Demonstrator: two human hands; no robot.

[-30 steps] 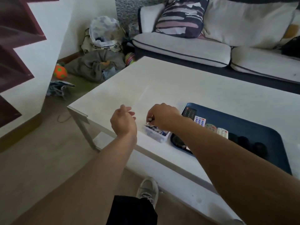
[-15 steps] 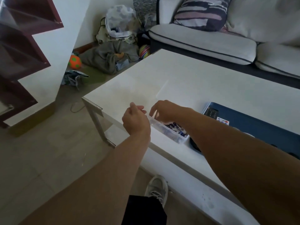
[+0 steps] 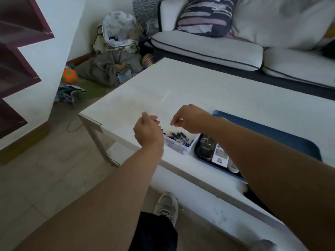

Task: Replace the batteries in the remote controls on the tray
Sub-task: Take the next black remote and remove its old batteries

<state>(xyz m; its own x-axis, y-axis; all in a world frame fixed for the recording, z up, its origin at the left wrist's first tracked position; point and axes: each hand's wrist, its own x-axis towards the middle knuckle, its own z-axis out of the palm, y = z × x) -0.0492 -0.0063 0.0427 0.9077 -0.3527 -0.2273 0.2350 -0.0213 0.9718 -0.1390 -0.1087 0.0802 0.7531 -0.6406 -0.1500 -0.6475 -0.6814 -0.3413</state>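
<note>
White upholstery covered the sofa (image 3: pixel 208 49) along the far side of the room, with a striped cushion (image 3: pixel 206 15) propped against its backrest. In front of it stood the white table (image 3: pixel 226 98), its near-left corner toward the camera. The blue tray (image 3: pixel 282 133) lay on the table's near-right portion, largely hidden by the right forearm; its near-left end held the remote controls: a black remote (image 3: pixel 205 147), a white remote (image 3: pixel 220 156) just beside it, and part of a third pale one at the forearm's edge. The clear plastic box (image 3: pixel 179 148) sat on the table touching or just beside the tray's left end, with loose dark batteries (image 3: pixel 176 135) lying inside. On the floor to the left rested a grey bundle of cloth (image 3: pixel 108 67), an orange ball with green spots (image 3: pixel 69 75) and a multicoloured ball (image 3: pixel 147 59). A grey shoe (image 3: pixel 167 205) showed below the table edge. The left hand (image 3: pixel 147 131) hovered over the box's left end, back of the hand toward the camera, fingers loosely curled forward; whether they held anything could not be told. The right hand (image 3: pixel 188 118) hung above the box, fingers curled downward with the tips drawn together; any item between them was too small to identify.
</note>
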